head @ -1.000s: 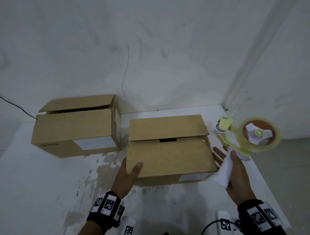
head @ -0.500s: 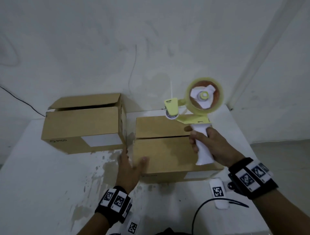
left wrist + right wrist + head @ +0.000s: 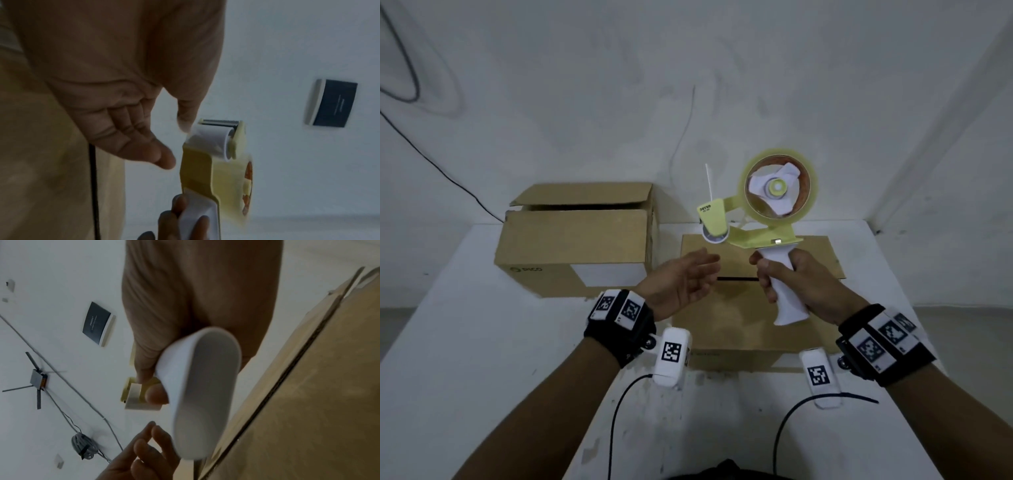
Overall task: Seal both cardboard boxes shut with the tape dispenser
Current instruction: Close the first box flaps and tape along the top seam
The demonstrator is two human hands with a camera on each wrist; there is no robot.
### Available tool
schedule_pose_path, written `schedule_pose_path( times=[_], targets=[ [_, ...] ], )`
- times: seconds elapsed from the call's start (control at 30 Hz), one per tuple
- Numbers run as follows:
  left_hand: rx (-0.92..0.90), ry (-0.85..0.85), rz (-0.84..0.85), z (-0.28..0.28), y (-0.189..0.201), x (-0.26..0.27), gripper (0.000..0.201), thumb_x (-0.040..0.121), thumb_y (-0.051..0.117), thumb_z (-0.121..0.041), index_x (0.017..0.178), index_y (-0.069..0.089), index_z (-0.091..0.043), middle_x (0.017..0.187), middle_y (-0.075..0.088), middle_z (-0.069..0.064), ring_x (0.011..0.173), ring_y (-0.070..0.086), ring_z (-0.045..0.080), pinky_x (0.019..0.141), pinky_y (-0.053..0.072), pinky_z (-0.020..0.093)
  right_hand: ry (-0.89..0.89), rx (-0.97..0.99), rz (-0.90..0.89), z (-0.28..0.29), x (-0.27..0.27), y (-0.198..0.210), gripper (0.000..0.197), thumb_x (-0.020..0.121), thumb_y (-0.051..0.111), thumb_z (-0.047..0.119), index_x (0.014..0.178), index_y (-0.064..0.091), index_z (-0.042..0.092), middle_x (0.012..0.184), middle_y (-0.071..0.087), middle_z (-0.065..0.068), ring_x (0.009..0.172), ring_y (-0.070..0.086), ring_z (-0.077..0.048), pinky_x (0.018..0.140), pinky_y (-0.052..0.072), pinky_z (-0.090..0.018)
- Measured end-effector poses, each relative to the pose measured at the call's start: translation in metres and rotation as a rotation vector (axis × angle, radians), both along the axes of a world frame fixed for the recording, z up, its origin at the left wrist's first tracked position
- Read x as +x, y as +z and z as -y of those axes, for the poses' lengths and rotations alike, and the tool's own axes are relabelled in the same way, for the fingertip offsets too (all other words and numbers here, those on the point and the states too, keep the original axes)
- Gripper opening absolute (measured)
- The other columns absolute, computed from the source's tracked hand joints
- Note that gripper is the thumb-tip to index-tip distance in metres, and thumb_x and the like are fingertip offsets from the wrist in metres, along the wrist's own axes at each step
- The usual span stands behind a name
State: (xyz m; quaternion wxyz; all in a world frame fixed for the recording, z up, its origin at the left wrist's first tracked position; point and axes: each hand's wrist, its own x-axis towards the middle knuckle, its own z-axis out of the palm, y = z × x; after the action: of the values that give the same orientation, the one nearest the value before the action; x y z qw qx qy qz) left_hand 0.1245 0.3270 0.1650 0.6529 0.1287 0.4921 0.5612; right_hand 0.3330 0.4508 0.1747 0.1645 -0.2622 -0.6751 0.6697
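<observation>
Two cardboard boxes stand on the white table [image 3: 465,342]. The left box [image 3: 575,246] has its top flaps slightly ajar. The right box [image 3: 739,308] lies in front of me with its flaps down and a dark slit between them. My right hand [image 3: 791,281] grips the white handle of the yellow tape dispenser [image 3: 760,212], held upright above the right box with its tape roll on top. Its roller and toothed blade [image 3: 222,121] point left. My left hand [image 3: 685,281] hovers open just left of the dispenser's roller, fingers [image 3: 144,146] relaxed, touching nothing.
The table's back edge meets a white wall [image 3: 688,85] with a thin cable running down it. A dark cable [image 3: 431,161] trails down the wall at the left. Bare tabletop shows left of and in front of the boxes.
My left hand has left the right box's front corner and risen toward the dispenser's roller. The right hand has shifted the upright dispenser slightly, and my view has moved nearer.
</observation>
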Motion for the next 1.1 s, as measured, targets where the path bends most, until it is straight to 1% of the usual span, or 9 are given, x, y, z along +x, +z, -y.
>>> schedule_pose_path(
  times=[0.13, 0.2, 0.27, 0.43, 0.6, 0.73, 0.83, 0.97, 1.1],
  targets=[
    [0.059, 0.081, -0.057, 0.007, -0.017, -0.022, 0.032, 0.083, 0.067, -0.020, 0.111, 0.065, -0.004, 0.085, 0.067, -0.001, 0.065, 0.061, 0.004, 0.061, 0.054, 0.014, -0.008, 0.072, 0.072, -0.003, -0.006, -0.012, 0.030, 0.094, 0.063, 0.027, 0.110, 0.068, 0.002, 0.081, 0.070, -0.003, 0.073, 0.065, -0.018, 0.068, 0.053, -0.030],
    [0.043, 0.097, -0.163, 0.009, -0.021, -0.031, 0.019, 0.088, 0.064, -0.013, 0.105, 0.067, -0.005, 0.085, 0.070, 0.001, 0.066, 0.063, 0.004, 0.062, 0.054, 0.015, -0.007, 0.168, 0.127, -0.007, -0.009, -0.019, 0.033, 0.091, 0.066, 0.033, 0.113, 0.072, 0.010, 0.100, 0.076, 0.001, 0.094, 0.070, -0.013, 0.084, 0.055, -0.030],
    [0.011, 0.105, -0.324, 0.008, -0.025, -0.038, 0.013, 0.090, 0.062, -0.007, 0.101, 0.068, -0.003, 0.076, 0.072, 0.000, 0.061, 0.063, 0.005, 0.058, 0.052, 0.015, -0.002, 0.231, 0.165, -0.009, -0.012, -0.025, 0.034, 0.090, 0.067, 0.035, 0.119, 0.070, 0.017, 0.113, 0.074, 0.005, 0.105, 0.068, -0.008, 0.090, 0.053, -0.027],
    [-0.069, 0.083, -0.534, 0.002, -0.033, -0.048, 0.009, 0.089, 0.063, -0.004, 0.082, 0.068, -0.004, 0.059, 0.069, 0.000, 0.050, 0.059, 0.006, 0.048, 0.048, 0.015, -0.010, 0.321, 0.236, -0.010, -0.021, -0.045, 0.035, 0.092, 0.065, 0.038, 0.123, 0.066, 0.021, 0.113, 0.071, 0.011, 0.101, 0.066, -0.001, 0.084, 0.048, -0.022],
    [-0.088, 0.128, -0.563, 0.000, -0.045, -0.048, 0.005, 0.088, 0.066, -0.005, 0.084, 0.070, -0.004, 0.057, 0.068, -0.001, 0.047, 0.057, 0.005, 0.047, 0.045, 0.014, 0.033, 0.330, 0.297, -0.018, -0.028, -0.047, 0.031, 0.094, 0.064, 0.039, 0.120, 0.068, 0.023, 0.111, 0.071, 0.014, 0.097, 0.065, 0.005, 0.080, 0.045, -0.015],
    [-0.082, 0.151, -0.578, 0.004, -0.065, -0.054, 0.010, 0.086, 0.068, -0.007, 0.077, 0.072, -0.008, 0.063, 0.064, 0.007, 0.054, 0.055, 0.012, 0.052, 0.048, 0.017, 0.083, 0.368, 0.341, -0.021, -0.031, -0.048, 0.032, 0.093, 0.065, 0.039, 0.120, 0.068, 0.023, 0.111, 0.071, 0.013, 0.097, 0.064, 0.004, 0.076, 0.045, -0.007],
    [-0.094, 0.186, -0.564, 0.009, -0.076, -0.052, 0.010, 0.086, 0.069, -0.007, 0.077, 0.072, -0.008, 0.060, 0.067, 0.003, 0.053, 0.056, 0.010, 0.056, 0.051, 0.017, 0.121, 0.413, 0.379, -0.021, -0.035, -0.048, 0.035, 0.092, 0.065, 0.042, 0.122, 0.067, 0.024, 0.115, 0.070, 0.009, 0.103, 0.063, -0.002, 0.082, 0.045, -0.012],
    [-0.087, 0.229, -0.535, 0.011, -0.084, -0.050, 0.009, 0.087, 0.068, -0.008, 0.079, 0.072, -0.006, 0.062, 0.070, 0.002, 0.053, 0.057, 0.008, 0.058, 0.053, 0.018, 0.148, 0.422, 0.394, -0.022, -0.036, -0.049, 0.038, 0.091, 0.065, 0.045, 0.124, 0.066, 0.024, 0.119, 0.070, 0.007, 0.107, 0.064, -0.009, 0.092, 0.049, -0.028],
    [-0.091, 0.257, -0.578, 0.010, -0.086, -0.048, 0.011, 0.088, 0.067, -0.009, 0.078, 0.071, -0.005, 0.056, 0.068, -0.001, 0.048, 0.056, 0.005, 0.054, 0.051, 0.017, 0.152, 0.443, 0.411, -0.022, -0.037, -0.047, 0.039, 0.091, 0.065, 0.045, 0.123, 0.066, 0.023, 0.118, 0.070, 0.005, 0.106, 0.064, -0.011, 0.092, 0.049, -0.031]
  ],
)
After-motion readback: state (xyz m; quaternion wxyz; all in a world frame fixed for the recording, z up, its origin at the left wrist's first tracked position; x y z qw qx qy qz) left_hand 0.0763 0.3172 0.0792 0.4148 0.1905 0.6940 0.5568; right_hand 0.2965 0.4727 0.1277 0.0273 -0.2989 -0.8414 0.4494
